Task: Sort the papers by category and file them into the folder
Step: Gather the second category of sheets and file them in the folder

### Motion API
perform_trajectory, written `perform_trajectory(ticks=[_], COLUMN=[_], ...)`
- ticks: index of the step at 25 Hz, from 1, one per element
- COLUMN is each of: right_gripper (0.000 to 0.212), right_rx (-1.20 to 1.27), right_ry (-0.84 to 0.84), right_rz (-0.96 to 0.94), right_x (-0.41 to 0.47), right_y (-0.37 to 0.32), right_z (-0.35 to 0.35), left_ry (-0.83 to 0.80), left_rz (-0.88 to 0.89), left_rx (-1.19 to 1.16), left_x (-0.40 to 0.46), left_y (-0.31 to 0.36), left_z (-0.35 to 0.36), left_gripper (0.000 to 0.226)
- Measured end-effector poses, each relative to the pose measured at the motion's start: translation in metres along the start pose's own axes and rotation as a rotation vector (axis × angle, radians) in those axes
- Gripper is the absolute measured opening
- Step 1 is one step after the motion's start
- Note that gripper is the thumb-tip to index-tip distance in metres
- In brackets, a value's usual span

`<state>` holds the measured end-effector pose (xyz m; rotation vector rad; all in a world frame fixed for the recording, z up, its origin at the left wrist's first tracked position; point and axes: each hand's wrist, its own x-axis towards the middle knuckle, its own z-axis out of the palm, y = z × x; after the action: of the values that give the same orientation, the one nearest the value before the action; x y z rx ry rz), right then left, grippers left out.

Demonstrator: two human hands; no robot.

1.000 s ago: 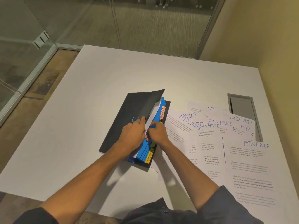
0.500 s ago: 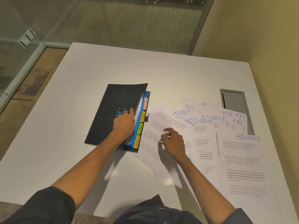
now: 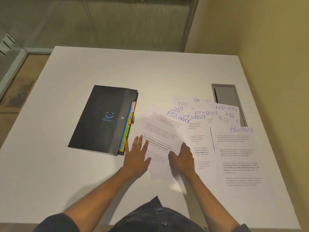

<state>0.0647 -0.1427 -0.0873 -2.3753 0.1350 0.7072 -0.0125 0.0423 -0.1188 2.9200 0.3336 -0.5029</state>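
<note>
A black folder (image 3: 100, 118) with a blue smiley lies closed on the white table (image 3: 83, 67), its coloured tabs ADMIN, FINANCE, HR and SPORTS showing along its right edge. To its right, several printed sheets are fanned out, hand-labelled FINANCE, HR and SPORTS. My left hand (image 3: 136, 154) lies flat with straight fingers on the left edge of the nearest FINANCE sheet (image 3: 160, 131). My right hand (image 3: 183, 158) rests on the same sheet's right side, fingers slightly bent. A separate FINANCE sheet (image 3: 239, 156) lies at the far right.
A grey cable hatch (image 3: 225, 96) is set in the table behind the sheets, partly covered by them. A yellow wall runs close along the table's right side. Glass partitions stand behind and to the left.
The folder cover has dropped shut. My left hand left the folder and moved right onto the papers. My right hand slid further right across the same sheet.
</note>
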Motion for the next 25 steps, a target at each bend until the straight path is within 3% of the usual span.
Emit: perform_trajectory(ticks=[5,7,10,12,15,19,21,25], right_gripper=[0.059,0.045,0.020,0.018,0.017,0.021,0.022,0.016], right_rx=[0.224,0.316,0.352,0.353,0.375,0.535,0.593,0.580], right_ry=[0.095,0.114,0.148,0.119,0.040,0.008,-0.001,-0.021], right_rz=[0.090,0.104,-0.033,-0.172,-0.372,-0.391,-0.348,-0.183], right_x=[0.004,0.005,0.005,0.000,-0.012,-0.023,-0.025,-0.015], right_y=[-0.013,-0.011,-0.001,0.005,0.017,0.035,0.045,0.075], right_z=[-0.005,-0.013,-0.032,-0.054,-0.092,-0.136,-0.154,-0.182], left_ry=[-0.063,-0.083,-0.068,0.041,0.204,-0.039,-0.099,0.068], left_rz=[-0.044,-0.054,-0.061,-0.077,-0.133,-0.251,-0.195,-0.069], left_rx=[-0.024,-0.035,-0.127,-0.281,-0.698,-1.394,-1.501,-1.450], left_x=[-0.010,-0.010,-0.004,-0.001,0.000,0.001,-0.003,-0.014], left_y=[0.032,0.038,0.040,0.042,0.056,0.073,0.088,0.130], left_z=[0.007,0.003,-0.003,-0.012,-0.040,-0.066,-0.069,-0.075], left_gripper=[0.078,0.076,0.069,0.062,0.045,0.035,0.027,0.019])
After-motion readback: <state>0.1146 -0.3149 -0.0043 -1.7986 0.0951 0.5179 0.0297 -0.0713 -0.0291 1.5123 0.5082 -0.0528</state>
